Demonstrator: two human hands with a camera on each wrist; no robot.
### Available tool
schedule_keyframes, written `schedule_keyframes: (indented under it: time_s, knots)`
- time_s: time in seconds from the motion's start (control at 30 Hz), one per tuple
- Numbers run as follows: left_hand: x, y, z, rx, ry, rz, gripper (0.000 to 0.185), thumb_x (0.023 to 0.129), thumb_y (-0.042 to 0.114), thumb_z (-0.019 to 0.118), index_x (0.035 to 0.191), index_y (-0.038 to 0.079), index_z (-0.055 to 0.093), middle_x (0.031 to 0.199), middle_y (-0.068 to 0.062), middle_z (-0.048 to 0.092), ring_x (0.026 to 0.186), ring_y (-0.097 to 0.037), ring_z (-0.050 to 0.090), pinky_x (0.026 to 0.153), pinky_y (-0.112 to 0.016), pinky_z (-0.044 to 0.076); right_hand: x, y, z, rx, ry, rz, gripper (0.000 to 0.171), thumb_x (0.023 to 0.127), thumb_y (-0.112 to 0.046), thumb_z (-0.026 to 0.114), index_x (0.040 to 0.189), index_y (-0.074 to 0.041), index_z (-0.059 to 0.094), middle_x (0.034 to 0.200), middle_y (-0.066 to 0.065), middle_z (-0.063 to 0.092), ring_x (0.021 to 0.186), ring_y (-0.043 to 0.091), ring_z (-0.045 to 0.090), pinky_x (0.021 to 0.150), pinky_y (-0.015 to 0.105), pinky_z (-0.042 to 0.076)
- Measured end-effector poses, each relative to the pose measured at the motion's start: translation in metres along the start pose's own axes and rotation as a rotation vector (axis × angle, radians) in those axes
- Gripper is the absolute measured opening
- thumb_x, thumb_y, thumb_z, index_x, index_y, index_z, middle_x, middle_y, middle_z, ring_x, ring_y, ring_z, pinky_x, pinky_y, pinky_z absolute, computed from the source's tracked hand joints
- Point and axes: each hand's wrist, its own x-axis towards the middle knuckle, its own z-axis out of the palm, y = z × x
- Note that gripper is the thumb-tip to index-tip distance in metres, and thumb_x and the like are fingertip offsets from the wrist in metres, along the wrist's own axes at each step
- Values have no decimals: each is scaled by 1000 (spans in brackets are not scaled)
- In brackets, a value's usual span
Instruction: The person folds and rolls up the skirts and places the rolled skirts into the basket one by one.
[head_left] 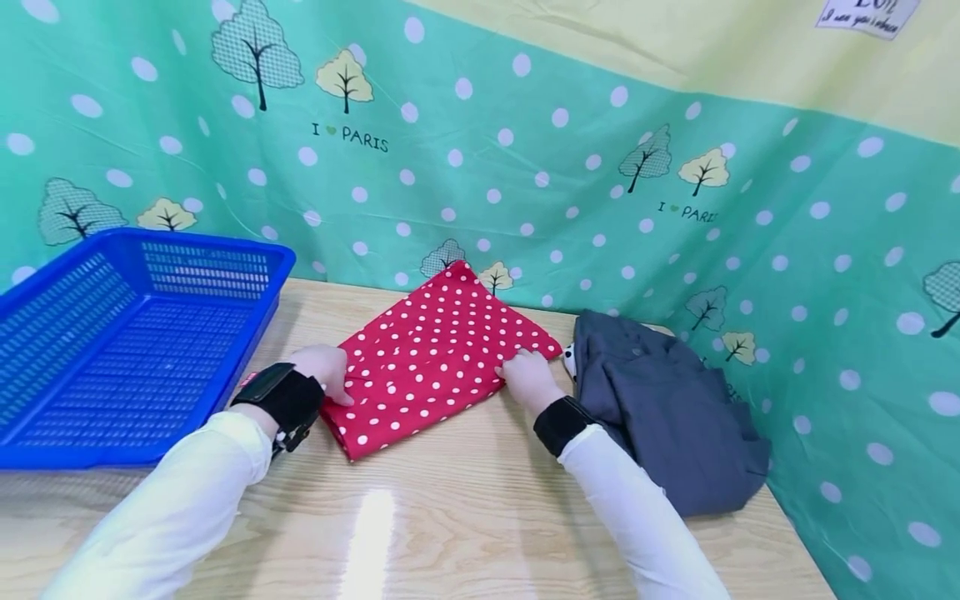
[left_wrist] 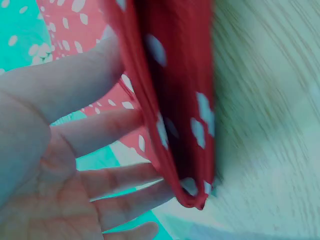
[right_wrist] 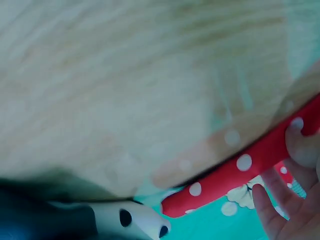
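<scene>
A folded red cloth with white polka dots [head_left: 427,350] lies on the wooden table in the head view. My left hand [head_left: 324,371] is at its left edge. In the left wrist view, the fingers [left_wrist: 117,125] are spread and fairly straight, their tips against the layered cloth [left_wrist: 202,75], whose open fold faces the camera. At the right front edge, my right hand [head_left: 527,377] pinches the cloth. Its thumb [right_wrist: 301,145] lies over the red edge [right_wrist: 244,162] in the right wrist view, with the other fingers behind.
A blue perforated plastic basket [head_left: 180,321] stands at the left. Dark grey folded fabric [head_left: 667,408] lies at the right, with a white, black-spotted item [head_left: 570,362] peeking out beside it. A green dotted curtain [head_left: 480,150] hangs behind the wooden table [head_left: 465,517].
</scene>
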Motion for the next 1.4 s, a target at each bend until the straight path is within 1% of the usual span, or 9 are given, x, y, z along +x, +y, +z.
schedule_keyframes:
  time_s: [0.23,0.37,0.47,0.7,0.83,0.97,1.1,1.27,1.4]
  knots:
    - [4,0,4,-50,25,36,46,73,27,81,99,-6,64,83,-12,60,78,-23,54,72,-32,43,-13,-19,-2,228,-34,105,29,93,-18,58,117,-4,65,111,15,65,101,29,61,89,38,51]
    - [1,2,3,-31,4,33,43,74,26,80,97,-5,62,81,-11,59,76,-22,54,70,-31,43,-25,-43,-19,505,-232,136,59,93,-45,54,134,-3,50,130,22,55,121,34,52,99,44,45]
    - [-4,4,3,17,-5,57,38,76,25,79,95,-3,61,80,-9,60,74,-21,54,68,-30,43,-29,-54,-26,623,-370,169,81,87,-60,53,147,-11,33,148,23,34,136,38,35,104,49,39]
    - [-11,11,11,29,-2,164,28,77,22,77,90,4,61,79,-3,62,73,-18,52,72,-31,42,-30,-37,-17,630,-370,136,95,79,-53,65,150,-7,22,155,26,14,142,41,16,106,50,36]
    - [-19,15,18,-50,-8,196,29,76,20,78,93,3,61,82,-4,62,74,-18,52,71,-32,43,-24,-18,-12,699,-410,81,83,85,-40,57,149,-3,21,155,27,6,143,41,10,111,52,26]
    - [-25,23,30,-174,-36,273,31,77,17,78,101,0,67,84,-5,64,68,-16,51,66,-29,42,-17,-2,-6,713,-419,110,72,91,-37,50,148,-3,24,156,25,7,144,39,9,114,51,20]
    - [-25,32,42,-293,-48,345,38,76,17,78,109,0,68,84,-5,66,58,-14,50,62,-25,41,-14,8,-5,658,-436,154,79,89,-42,58,149,-5,23,157,20,10,144,37,10,113,51,23]
    - [-23,36,48,-316,-13,404,35,75,17,79,105,1,71,84,-7,72,55,-13,41,59,-24,36,-10,12,-3,620,-437,155,79,90,-40,60,150,-6,22,157,19,10,144,36,12,111,49,29]
    - [-22,38,51,-333,-33,427,35,75,18,80,106,2,71,81,-4,72,55,-13,39,59,-24,35,-16,7,-7,529,-454,110,76,90,-42,59,149,-8,25,157,17,14,144,34,16,111,45,32]
